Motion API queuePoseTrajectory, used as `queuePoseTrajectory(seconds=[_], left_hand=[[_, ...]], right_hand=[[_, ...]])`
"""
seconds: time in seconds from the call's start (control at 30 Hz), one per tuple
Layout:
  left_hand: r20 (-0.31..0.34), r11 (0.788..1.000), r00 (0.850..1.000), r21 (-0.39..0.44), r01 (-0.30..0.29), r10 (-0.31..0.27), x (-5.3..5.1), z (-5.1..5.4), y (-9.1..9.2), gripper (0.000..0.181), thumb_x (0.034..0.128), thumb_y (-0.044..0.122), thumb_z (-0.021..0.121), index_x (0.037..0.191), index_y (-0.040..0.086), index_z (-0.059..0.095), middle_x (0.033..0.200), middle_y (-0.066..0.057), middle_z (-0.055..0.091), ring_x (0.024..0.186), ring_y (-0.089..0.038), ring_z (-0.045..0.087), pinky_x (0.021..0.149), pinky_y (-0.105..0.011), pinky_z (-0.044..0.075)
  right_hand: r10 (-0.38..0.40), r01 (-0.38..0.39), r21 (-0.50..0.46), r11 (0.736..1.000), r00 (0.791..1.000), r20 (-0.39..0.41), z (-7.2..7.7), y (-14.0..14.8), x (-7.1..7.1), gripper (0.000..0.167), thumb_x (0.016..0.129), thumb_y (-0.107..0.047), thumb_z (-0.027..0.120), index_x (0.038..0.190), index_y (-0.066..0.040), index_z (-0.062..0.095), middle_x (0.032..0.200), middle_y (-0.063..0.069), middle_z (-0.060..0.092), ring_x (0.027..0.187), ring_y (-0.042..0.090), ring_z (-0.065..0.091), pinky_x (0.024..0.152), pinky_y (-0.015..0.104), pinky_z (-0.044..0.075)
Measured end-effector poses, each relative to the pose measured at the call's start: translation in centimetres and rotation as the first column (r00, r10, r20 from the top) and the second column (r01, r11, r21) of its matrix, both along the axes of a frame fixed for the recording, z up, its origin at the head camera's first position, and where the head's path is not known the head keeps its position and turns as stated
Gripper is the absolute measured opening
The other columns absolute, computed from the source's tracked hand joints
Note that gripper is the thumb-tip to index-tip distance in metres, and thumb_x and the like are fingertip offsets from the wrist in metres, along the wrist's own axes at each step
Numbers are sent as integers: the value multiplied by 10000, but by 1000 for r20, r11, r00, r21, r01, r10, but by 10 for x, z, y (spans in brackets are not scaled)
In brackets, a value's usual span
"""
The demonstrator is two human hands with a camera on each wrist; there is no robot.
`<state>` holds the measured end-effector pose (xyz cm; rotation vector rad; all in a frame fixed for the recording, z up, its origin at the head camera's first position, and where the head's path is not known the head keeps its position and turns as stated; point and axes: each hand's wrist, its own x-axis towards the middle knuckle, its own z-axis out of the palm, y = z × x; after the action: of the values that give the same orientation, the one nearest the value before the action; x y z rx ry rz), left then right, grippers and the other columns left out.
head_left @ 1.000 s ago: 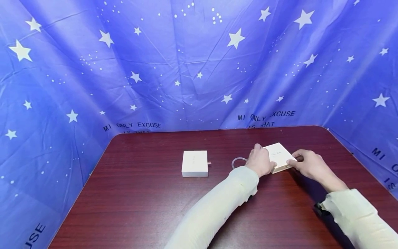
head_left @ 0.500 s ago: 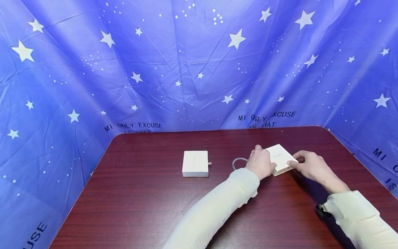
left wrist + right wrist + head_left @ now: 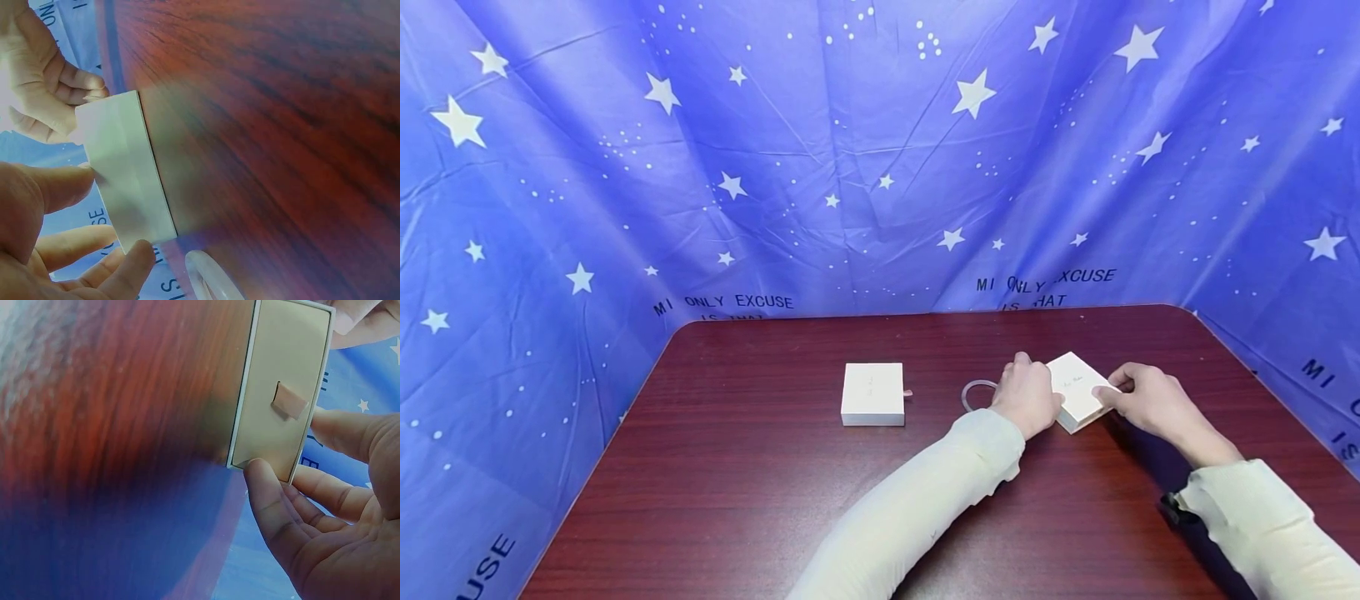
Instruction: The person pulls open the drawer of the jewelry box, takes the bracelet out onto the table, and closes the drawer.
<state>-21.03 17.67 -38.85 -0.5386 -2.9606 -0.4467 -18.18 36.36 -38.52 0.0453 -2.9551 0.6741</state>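
A small white box (image 3: 1081, 385) with faint script on its lid sits between both hands at the table's right side. My left hand (image 3: 1026, 393) grips its left side; in the left wrist view, thumb and fingers curl round the box's plain white end (image 3: 128, 172). My right hand (image 3: 1150, 404) holds the opposite corner, thumb on the lid's edge. The right wrist view shows the drawer front (image 3: 275, 387), cream-coloured, with a pinkish ribbon tab (image 3: 290, 401). The drawer looks pushed in. Whatever is inside is hidden.
A second white box (image 3: 872, 392) with a ribbon tab on its right lies mid-table. Beside my left hand is a pale translucent ring (image 3: 976, 388), partly hidden. The dark red wooden table (image 3: 737, 483) ends at a blue star-printed cloth (image 3: 820, 167).
The box between my hands has shifted slightly toward me and turned a little counterclockwise. Both hands keep hold of it. The other box stays put.
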Motion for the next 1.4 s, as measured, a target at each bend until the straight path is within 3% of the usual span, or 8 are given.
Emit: queuePoseTrajectory(seconds=[0.6,0.87,1.13,1.4], left_hand=[[-13,999,999,9,30,-30,3,0,-9,196,810,418,713,853,227,708,861,26,549,793,-138,608,641,-237,485],[10,998,999,41,39,-40,8,1,-11,147,807,368,719,822,223,702,841,32,572,771,-146,621,606,-249,484],[46,998,998,52,30,-33,13,3,-12,125,788,341,728,777,234,665,800,55,561,726,-128,599,572,-228,456],[38,998,998,52,44,-46,14,2,-15,179,778,357,742,714,235,629,754,71,543,707,-88,569,561,-209,434]], right_hand=[[-8,8,11,1000,1000,0,1,-4,-3,313,875,-352,654,809,-49,614,704,4,608,667,192,532,586,310,388],[-17,17,8,1000,999,32,1,-4,-1,345,884,-387,639,804,-54,597,652,-24,598,655,177,530,587,307,381],[-10,10,10,1000,1000,14,1,-4,0,343,883,-387,645,801,-56,606,695,-4,594,659,183,525,584,308,385],[-4,4,5,1000,1000,26,1,-5,-1,328,880,-374,649,808,-56,612,708,-1,600,665,178,525,587,306,381]])
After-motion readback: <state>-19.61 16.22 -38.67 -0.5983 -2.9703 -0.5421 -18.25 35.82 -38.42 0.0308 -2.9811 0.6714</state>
